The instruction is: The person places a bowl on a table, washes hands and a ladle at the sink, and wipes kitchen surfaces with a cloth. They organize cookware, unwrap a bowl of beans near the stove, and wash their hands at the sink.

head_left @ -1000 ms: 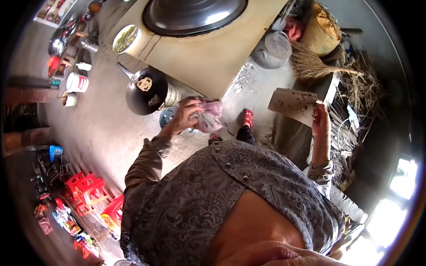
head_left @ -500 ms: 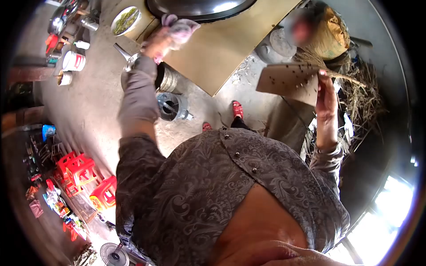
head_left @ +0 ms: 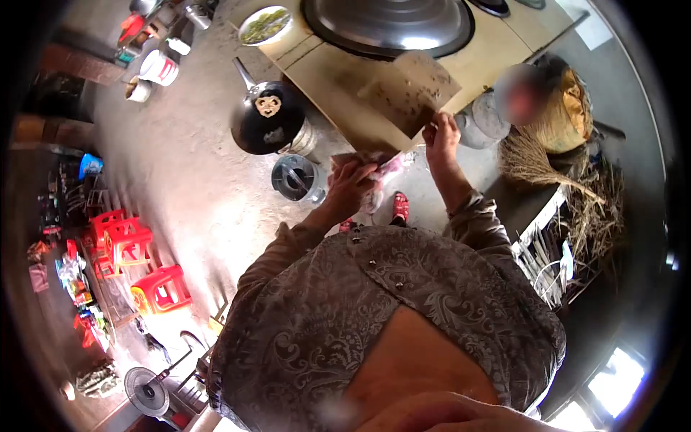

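From where I stand, the card (head_left: 421, 86) is out over the near part of the counter (head_left: 324, 75), tilted and dotted with dark specks. Whether it rests there or hangs just above, I cannot tell. The right hand (head_left: 444, 137) has it by one near corner, thumb and fingers pinched together, the rest of the card sticking out beyond the grip. The left hand (head_left: 350, 186) is curled over a bunched pink cloth (head_left: 392, 167) at the counter's front corner; folds spill out past the fingers, and I cannot see whether the cloth meets the edge.

To handle this well, I would say the card wants to be level and calm, since the specks look loose and a steep tilt could send them sliding. A corner pinch lets it twist; a hold nearer the middle of its side would steady it. The cloth is best gathered fully into the palm, so no loose fold brushes the card. Both hands are close, so small, slow movements suit. The lid (head_left: 389, 21) is just beyond the card, and the wok (head_left: 266, 129) stands off to the left, so elbows should stay in.
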The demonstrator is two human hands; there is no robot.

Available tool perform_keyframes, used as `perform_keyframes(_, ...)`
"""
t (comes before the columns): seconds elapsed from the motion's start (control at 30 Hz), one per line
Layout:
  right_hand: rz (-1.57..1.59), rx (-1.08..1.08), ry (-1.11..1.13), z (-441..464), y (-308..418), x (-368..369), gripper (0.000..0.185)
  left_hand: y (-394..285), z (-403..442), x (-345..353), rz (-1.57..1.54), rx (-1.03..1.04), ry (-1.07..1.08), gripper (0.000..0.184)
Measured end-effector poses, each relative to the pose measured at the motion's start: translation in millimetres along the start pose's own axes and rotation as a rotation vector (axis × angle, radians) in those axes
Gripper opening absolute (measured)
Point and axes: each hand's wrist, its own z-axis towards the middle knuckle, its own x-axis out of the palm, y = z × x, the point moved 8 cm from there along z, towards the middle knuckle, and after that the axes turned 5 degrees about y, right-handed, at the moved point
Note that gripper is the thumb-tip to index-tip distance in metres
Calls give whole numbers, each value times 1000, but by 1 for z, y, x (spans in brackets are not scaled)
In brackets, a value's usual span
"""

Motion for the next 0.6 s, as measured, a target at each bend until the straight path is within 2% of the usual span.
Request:
perform_keyframes(0.03, -17, 3, -53, -1, -13, -4, 6, 3, -12, -15, 26, -50, 19, 31)
perform_keyframes(0.1, -51, 6, -168, -1, -29, -22, 3, 16, -12, -51, -563, -38, -72, 30)
perform_keyframes(0.17, -152, 18, -165, 4, -29, -36, 5, 33, -30, -89, -539, 94, -326, 30)
perform_keyframes(0.2, -221, 30, -182, 5, -26, -43, 7, 58, -38, -87, -461, 97, -260, 35)
perform_keyframes(0.27, -257, 18, -126, 18, -23, -56, 13, 95, -46, -114, -134, -191, -208, 42)
perform_keyframes(0.33, -321, 33, -147, 21, -18, -60, 14, 107, -19, -155, -79, -199, -263, 42)
perform_keyframes(0.4, -345, 34, -74, 31, -22, -66, 15, 130, 20, -177, -83, -134, -299, 40)
perform_keyframes(0.47, -345, 56, -47, 31, -23, -69, 16, 144, 59, -189, 142, -206, -333, 41)
perform_keyframes(0.57, -337, 81, -95, 17, -18, -71, 20, 198, 116, -161, 434, -241, -351, 56)
perform_keyframes(0.6, -348, 62, -134, 12, -14, -79, 22, 228, 132, -132, 456, -371, -214, 63)
